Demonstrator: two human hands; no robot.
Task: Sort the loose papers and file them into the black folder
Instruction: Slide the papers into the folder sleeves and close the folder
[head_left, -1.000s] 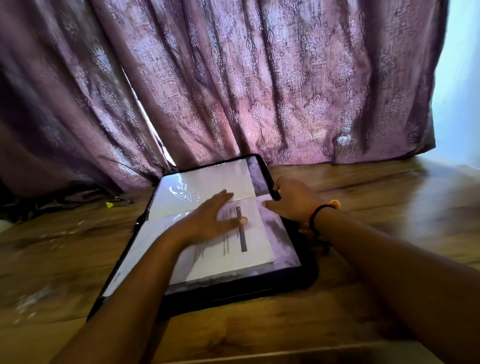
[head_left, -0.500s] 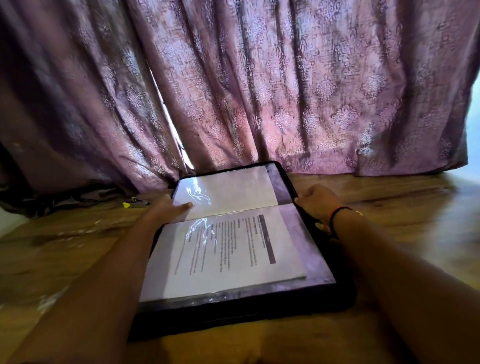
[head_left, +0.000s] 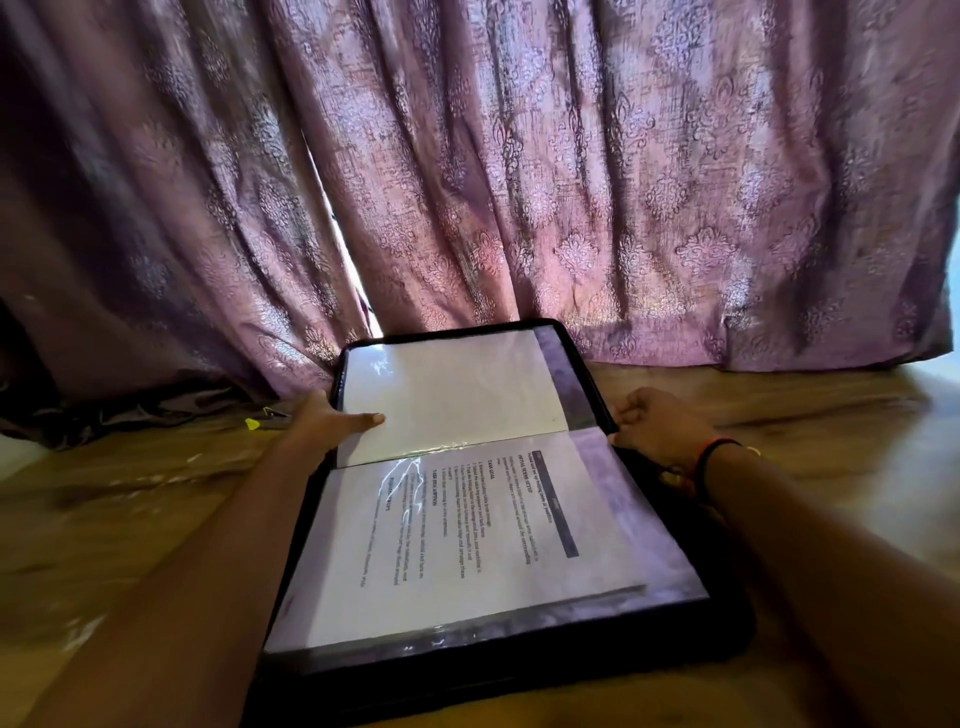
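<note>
The black folder (head_left: 727, 631) lies open on the wooden table (head_left: 130, 499), its far half tilted up against the curtain. A printed paper (head_left: 467, 540) sits under a clear sleeve in the near half. A blank white sheet (head_left: 457, 395) fills the sleeve of the far half. My left hand (head_left: 327, 423) holds the far half's left edge, thumb lying on the sleeve. My right hand (head_left: 660, 426), with a dark band at the wrist, grips the folder's right edge at the fold, fingers curled round it.
A purple patterned curtain (head_left: 571, 182) hangs close behind the folder and bunches on the table at the left. A small yellow object (head_left: 253, 424) lies near the curtain, left of my left hand. Pale scuffs mark the wood at the left.
My left hand left the printed page and went to the far half's left edge. The far half has lifted a little. The view moved closer and shifted left.
</note>
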